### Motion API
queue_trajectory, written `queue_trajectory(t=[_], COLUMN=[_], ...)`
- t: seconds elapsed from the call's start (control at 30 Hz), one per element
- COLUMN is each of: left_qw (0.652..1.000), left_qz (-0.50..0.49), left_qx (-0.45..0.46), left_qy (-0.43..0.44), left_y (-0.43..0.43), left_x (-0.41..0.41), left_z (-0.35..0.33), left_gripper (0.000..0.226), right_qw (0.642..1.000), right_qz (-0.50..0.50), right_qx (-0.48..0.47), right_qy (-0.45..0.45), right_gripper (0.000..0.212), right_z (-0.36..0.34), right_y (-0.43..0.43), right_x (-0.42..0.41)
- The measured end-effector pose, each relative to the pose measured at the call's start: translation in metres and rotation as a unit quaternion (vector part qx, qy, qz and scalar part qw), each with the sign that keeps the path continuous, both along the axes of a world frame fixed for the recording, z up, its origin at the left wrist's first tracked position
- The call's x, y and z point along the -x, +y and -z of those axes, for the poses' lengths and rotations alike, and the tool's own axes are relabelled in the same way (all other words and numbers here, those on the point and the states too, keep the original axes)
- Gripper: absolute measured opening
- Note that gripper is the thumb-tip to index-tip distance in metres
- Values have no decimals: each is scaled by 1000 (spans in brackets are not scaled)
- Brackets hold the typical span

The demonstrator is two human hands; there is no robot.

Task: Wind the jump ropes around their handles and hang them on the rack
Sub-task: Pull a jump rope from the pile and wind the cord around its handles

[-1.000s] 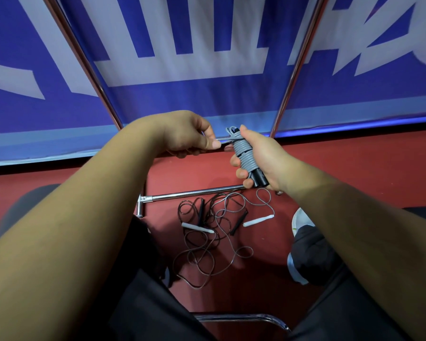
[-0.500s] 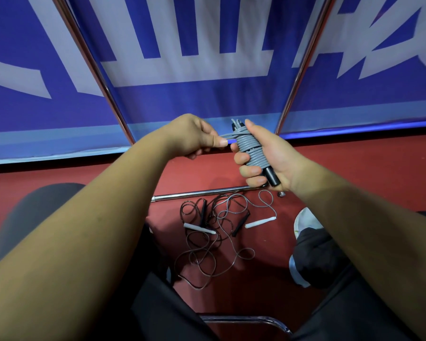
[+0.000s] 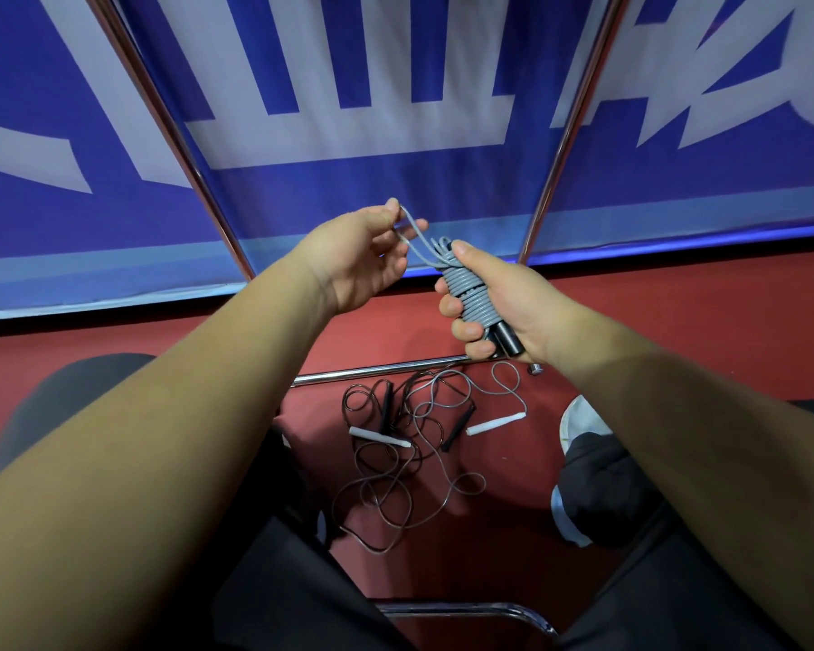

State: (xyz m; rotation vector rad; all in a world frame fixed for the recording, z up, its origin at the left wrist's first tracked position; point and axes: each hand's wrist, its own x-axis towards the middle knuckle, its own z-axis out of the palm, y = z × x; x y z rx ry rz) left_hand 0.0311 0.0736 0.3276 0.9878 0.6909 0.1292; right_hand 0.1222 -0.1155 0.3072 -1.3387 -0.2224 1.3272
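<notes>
- A chrome rack pole (image 3: 179, 133) slants across the upper left of the frame, in front of a blue banner (image 3: 301, 190) with large pale lettering.
- The left hand (image 3: 363, 256) reaches up from the lower left to just left of centre. Its grip is a pinch: thumb and forefinger hold a short loop of the grey jump rope (image 3: 471, 298) at the top, and the other fingers are loosely spread.
- Below the hands, a chrome bar (image 3: 372, 371) lies across the red floor (image 3: 677, 312).
- Just in front of that bar, at lower centre, loose jump ropes (image 3: 410, 467) lie tangled on the floor. Two white handles (image 3: 379, 436) and two black handles (image 3: 387, 406) are among the cords.
- The grey jump rope sits at the centre of the frame, held in the air. It is coiled tightly around its black handles (image 3: 506, 340), whose ends stick out below the coils. The loop runs up and left from the bundle's top to the left hand.
- The right hand (image 3: 513, 303) comes in from the lower right. Its grip is closed around the wound bundle, with the thumb pressing on top and the fingers curled round the coils.
- A second chrome pole (image 3: 565, 133) slants across the upper right.
- A white shoe (image 3: 579, 415) shows at right, beside a dark trouser leg (image 3: 597, 486).
</notes>
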Motion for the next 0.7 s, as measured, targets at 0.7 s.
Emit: queue_trajectory(t=[0.7], left_qw=[994], left_qz=[71], left_qx=[-71], left_qy=[44], left_y=[-17], left_x=[-2], left_z=[5], left_gripper=[17], right_qw=[997], right_qz=[35], right_qx=[-5], right_qy=[-66], right_gripper=[56], right_z=[8], right_y=[6], right_x=[-4])
